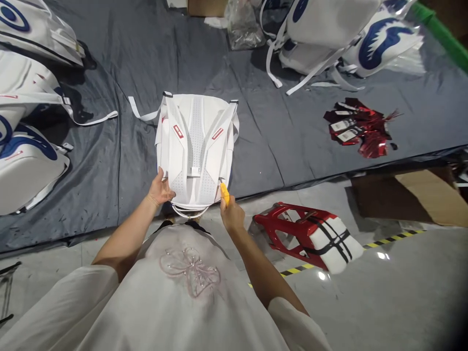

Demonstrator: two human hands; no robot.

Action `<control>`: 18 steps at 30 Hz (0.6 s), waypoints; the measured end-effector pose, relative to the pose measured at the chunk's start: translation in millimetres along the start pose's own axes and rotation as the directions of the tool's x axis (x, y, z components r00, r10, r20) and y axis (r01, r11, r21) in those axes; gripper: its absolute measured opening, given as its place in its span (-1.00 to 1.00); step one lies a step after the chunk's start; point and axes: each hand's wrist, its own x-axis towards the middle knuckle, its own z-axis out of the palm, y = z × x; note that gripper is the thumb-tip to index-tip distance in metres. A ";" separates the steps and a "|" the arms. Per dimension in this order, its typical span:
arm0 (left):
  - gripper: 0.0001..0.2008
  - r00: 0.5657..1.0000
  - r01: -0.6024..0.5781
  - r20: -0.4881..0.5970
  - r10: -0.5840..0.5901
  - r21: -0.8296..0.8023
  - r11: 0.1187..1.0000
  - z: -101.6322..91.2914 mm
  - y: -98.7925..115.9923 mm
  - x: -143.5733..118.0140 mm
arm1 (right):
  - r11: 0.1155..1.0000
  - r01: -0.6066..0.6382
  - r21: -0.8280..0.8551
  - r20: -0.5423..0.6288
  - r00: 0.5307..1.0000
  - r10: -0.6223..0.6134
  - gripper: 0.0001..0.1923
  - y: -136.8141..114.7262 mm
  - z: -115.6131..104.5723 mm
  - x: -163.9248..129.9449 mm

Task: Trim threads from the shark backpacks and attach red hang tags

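1. Backpacks [25,165] in white with blue print lie piled at the far left on the dark grey cloth [109,161], well apart from the one being handled.

2. Left hand [161,189] rests on the lower left corner of the white backpack [195,146], fingers spread and laid against its edge, thumb on top; it steadies rather than pinches.

3. That backpack lies flat, back panel up, in the middle of the cloth, its bottom edge hanging just over the cloth's near border toward the person. Its shoulder straps [175,131] run in a V across a perforated padded panel.

4. Judging by the look, it seems empty and light, soft in the panel yet holding its shape through the padding. The smooth white facing may be slippery and would mark easily, so the padded corners or the base of the straps seem the surest places to hold; loose webbing ends would only slide.

5. Right hand [231,214] is closed around a small yellow tool [224,193], whose tip touches the backpack's lower right corner; what kind of tool it is I cannot tell.

6. Red stool [303,234] lies tipped on the shiny floor to the right, and red tags [356,129] sit on the cloth beyond it.
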 end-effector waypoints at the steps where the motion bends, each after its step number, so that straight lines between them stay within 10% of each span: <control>1: -0.25 1.000 -0.001 0.001 0.001 0.005 1.000 1.6 -0.8 1.9 | 1.000 -0.012 -0.006 0.007 1.000 0.012 -0.63 -2.9 0.2 6.6; 8: -0.19 1.000 -0.020 0.007 0.019 0.022 1.000 15.5 -5.7 2.5 | 0.999 0.029 -0.035 0.020 0.999 -0.028 -0.62 -2.9 -2.3 27.3; 18: -0.16 1.000 -0.007 0.026 0.006 0.033 0.999 13.6 -4.5 -3.5 | 0.998 -0.044 0.037 0.078 0.996 0.041 -0.68 29.0 -15.0 -19.9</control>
